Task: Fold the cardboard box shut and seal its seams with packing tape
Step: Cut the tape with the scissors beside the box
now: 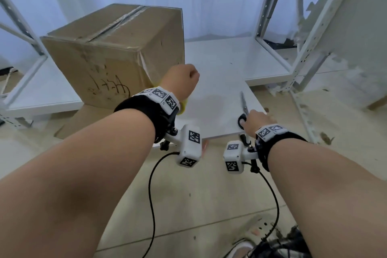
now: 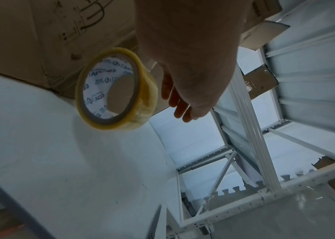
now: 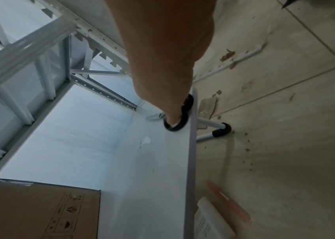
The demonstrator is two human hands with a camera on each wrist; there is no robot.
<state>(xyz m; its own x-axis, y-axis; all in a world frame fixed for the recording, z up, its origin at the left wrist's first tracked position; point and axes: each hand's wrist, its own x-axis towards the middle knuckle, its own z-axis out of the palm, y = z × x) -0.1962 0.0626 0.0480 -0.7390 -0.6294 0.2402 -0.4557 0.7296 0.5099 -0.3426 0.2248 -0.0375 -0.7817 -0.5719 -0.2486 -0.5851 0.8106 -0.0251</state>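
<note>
Box point(image 1: 113, 52) taped; L hand point(image 1: 184, 81) pinches tape roll point(image 2: 115, 90), R hand point(image 1: 257, 120) grips scissors point(image 1: 244, 109).

Storeroom: bare white metal shelving point(image 1: 301, 33), scuffed tiled floor point(image 1: 209, 205).

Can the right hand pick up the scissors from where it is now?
Probably yes. The right hand is already on the black handles of the scissors, which lie flat near the table edge with nothing beside them. A finger seems to be in one loop; the exact grip is hidden.
</note>
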